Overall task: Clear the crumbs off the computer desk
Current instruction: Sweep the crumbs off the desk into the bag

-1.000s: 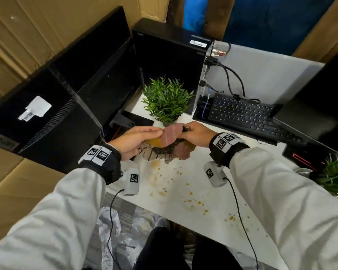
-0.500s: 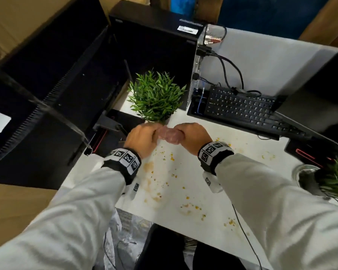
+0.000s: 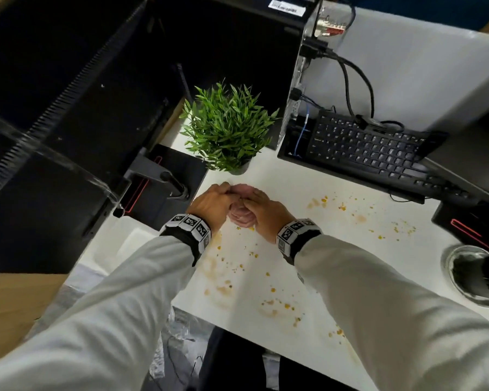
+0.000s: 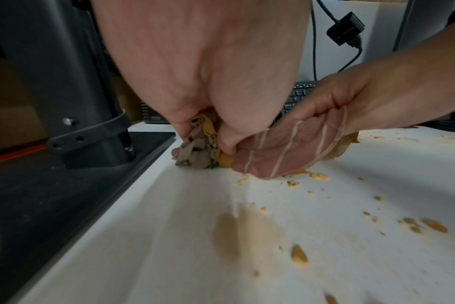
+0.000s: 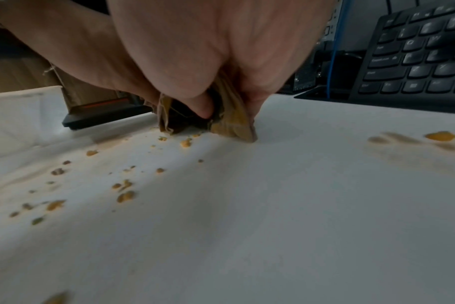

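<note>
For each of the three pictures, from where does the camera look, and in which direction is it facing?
Head: above, facing down at the white desk; both sleeves, left hand and right hand show, bunching a cloth.
Left wrist: under that wrist, low over the desk, facing along the palm; both hands show.
Right wrist: under that wrist, low, facing the keyboard; the palm and part of the other arm show.
Shared: cloth, orange crumbs, keyboard.
</note>
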